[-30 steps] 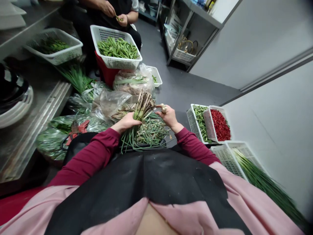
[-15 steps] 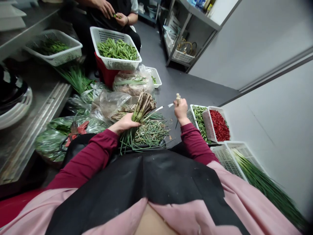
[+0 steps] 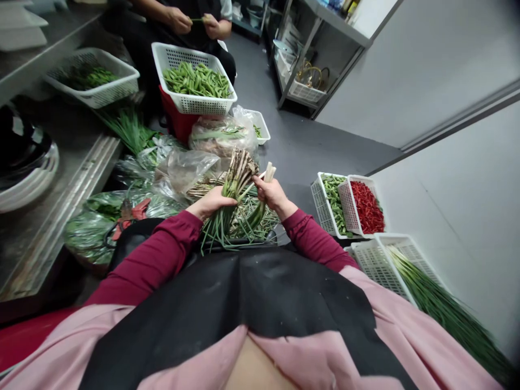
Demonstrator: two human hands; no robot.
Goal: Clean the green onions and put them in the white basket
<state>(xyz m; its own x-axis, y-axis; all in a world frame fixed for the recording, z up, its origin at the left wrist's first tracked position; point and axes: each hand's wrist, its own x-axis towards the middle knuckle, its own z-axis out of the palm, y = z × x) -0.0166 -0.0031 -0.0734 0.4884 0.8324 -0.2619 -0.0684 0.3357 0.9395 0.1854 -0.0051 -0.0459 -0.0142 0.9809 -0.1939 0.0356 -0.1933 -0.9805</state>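
Observation:
My left hand (image 3: 213, 202) is closed round a thick bunch of scallions (image 3: 239, 172), its brownish root ends up and its green tops hanging down. Right beside it, my right hand (image 3: 272, 192) grips a few cleaned scallions (image 3: 269, 172) with white ends pointing up. The fingertips of that hand meet a pale stalk at the side of the bunch; whether they pinch it I cannot tell. Under both hands lies a heap of loose green trimmings and stalks (image 3: 262, 225). More unpeeled scallions (image 3: 203, 187) lie behind the left hand.
A white basket of green pods (image 3: 195, 105) stands ahead, before a co-worker whose hands (image 3: 181, 20) hold a thin green piece. Baskets of red chillies (image 3: 365, 208), green peppers (image 3: 335, 206) and long scallions (image 3: 422, 276) are at right. Plastic bags of greens (image 3: 91, 230) lie left by a metal shelf (image 3: 81, 200).
My right hand has come left and inward, from out over the floor to the bunch, still holding the cleaned scallions. My left hand has stayed nearly in place. The co-worker's hands have drawn apart.

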